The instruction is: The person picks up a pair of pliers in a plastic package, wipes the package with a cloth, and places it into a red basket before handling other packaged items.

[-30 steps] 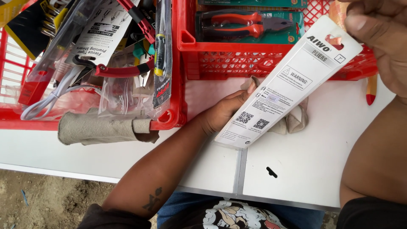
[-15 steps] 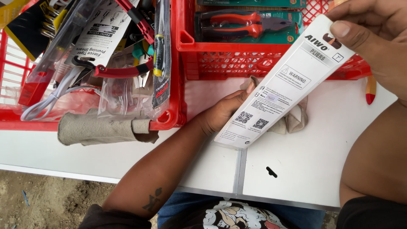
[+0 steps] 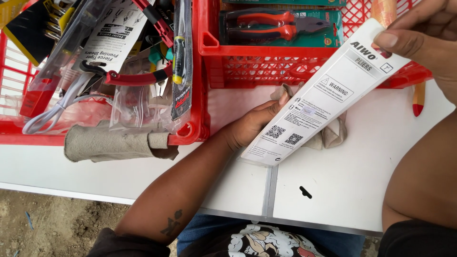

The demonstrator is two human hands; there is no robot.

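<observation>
Over the table: long white card package (image 3: 320, 99) is held slanted betw. both hands, printed back side up.
Change: vs. the earlier frames the package has same slant and place; right thumb sits now flat on the top corner, a sec ago the fingers were only pinching there. Left hand did not move.
Right hand (image 3: 425, 34): closed on upper end of the package, thumb on top, other fingers behind.
Left hand (image 3: 252, 124): under the lower half of the package, fingers curled onto a cloth (image 3: 333, 133); thumb tip touches the package edge. If it really grips the card, cannot tell, card hides the fingers.
Cloth: beige, soft, crumpled, lies on the white table (image 3: 352, 190), partly under the package.
Crates: 2, red plastic w. lattice walls. Left crate (image 3: 193, 100) is full of tools in clear bags, incl. shears w. red handles (image 3: 138, 76). Right crate (image 3: 304, 66) holds 1 pliers w. red-black handles (image 3: 269, 26) on green card.
Glove: 1, grey-beige, rough fabric (image 3: 112, 143), lies at front wall of left crate.
Table: smooth, white, 1 seam in the middle, 1 small black mark (image 3: 305, 192) near it.
</observation>
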